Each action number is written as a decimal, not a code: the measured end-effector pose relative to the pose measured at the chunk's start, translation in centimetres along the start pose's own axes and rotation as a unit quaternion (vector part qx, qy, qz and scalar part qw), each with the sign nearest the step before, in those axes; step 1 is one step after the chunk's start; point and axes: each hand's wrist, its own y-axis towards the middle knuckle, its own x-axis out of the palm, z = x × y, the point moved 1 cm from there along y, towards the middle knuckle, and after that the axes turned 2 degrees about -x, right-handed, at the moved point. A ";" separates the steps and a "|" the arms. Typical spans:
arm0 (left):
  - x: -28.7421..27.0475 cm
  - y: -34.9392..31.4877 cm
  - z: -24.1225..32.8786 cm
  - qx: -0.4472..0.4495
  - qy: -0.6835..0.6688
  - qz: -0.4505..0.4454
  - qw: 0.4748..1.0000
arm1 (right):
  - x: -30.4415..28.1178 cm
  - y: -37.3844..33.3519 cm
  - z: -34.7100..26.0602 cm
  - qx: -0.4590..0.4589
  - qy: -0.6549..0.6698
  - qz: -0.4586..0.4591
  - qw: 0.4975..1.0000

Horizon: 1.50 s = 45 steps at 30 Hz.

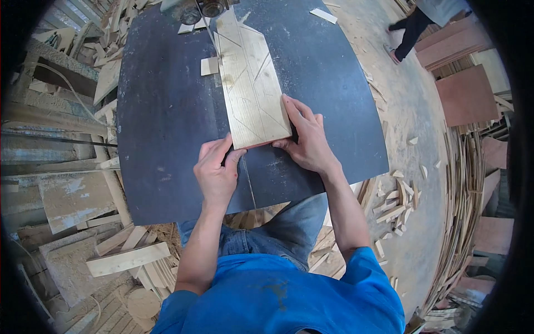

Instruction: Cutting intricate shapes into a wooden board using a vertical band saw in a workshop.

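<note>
A pale wooden board point(253, 89) with pencilled slanting lines lies flat on a dark saw table point(167, 133). Its far end reaches the thin blade point(208, 26) of a bandsaw, whose guide point(208, 8) shows at the top edge. My left hand point(216, 167) grips the board's near left corner between thumb and fingers. At the near right corner, my right hand point(307, 136) has its fingers along the side and its thumb at the near end. A small wood offcut point(209, 66) sits against the board's left side.
More offcuts point(324, 15) lie at the table's far edge. Scrap wood point(397, 206) litters the floor at right, with stacked strips point(461, 222) and reddish panels point(466, 96) beyond. A plank point(128, 259) rests at lower left. Another person point(414, 30) stands at the far right.
</note>
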 end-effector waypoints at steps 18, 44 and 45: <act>0.6 0.6 0.0 -0.040 -0.005 0.020 0.999 | 0.0 1.1 0.8 -0.005 -0.003 0.005 1.000; 1.3 1.5 0.1 -0.077 -0.020 0.053 0.995 | 0.3 2.3 1.2 -0.006 -0.023 0.022 0.999; 1.3 1.5 0.1 -0.079 -0.019 0.054 0.995 | 0.3 2.3 1.3 -0.006 -0.024 0.024 0.999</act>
